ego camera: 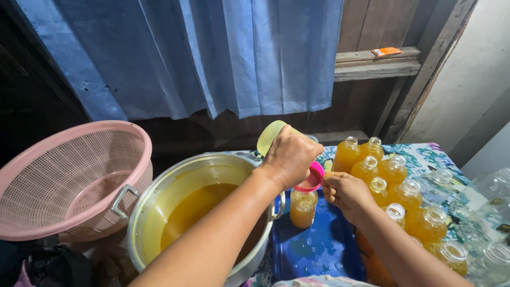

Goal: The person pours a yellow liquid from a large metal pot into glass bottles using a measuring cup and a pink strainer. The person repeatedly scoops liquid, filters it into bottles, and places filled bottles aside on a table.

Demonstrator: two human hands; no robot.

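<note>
Filling in hand: my left hand [289, 157] grips the yellow cup [271, 136], tipped over the pink funnel [312, 178] seated in the bottle [303, 207]. My right hand [345, 191] pinches the funnel rim, just right of the bottle. Next, I judge, a steady pour, stopped below the bottle's neck.

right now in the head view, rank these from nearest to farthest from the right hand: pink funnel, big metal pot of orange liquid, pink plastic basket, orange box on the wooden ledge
From the right hand:
1. Pink funnel, touching it, just to its left on the small glass bottle.
2. Big metal pot of orange liquid, further left, past the bottle.
3. Pink plastic basket, far left, and small orange box, up on the wooden ledge: too close to call.
</note>
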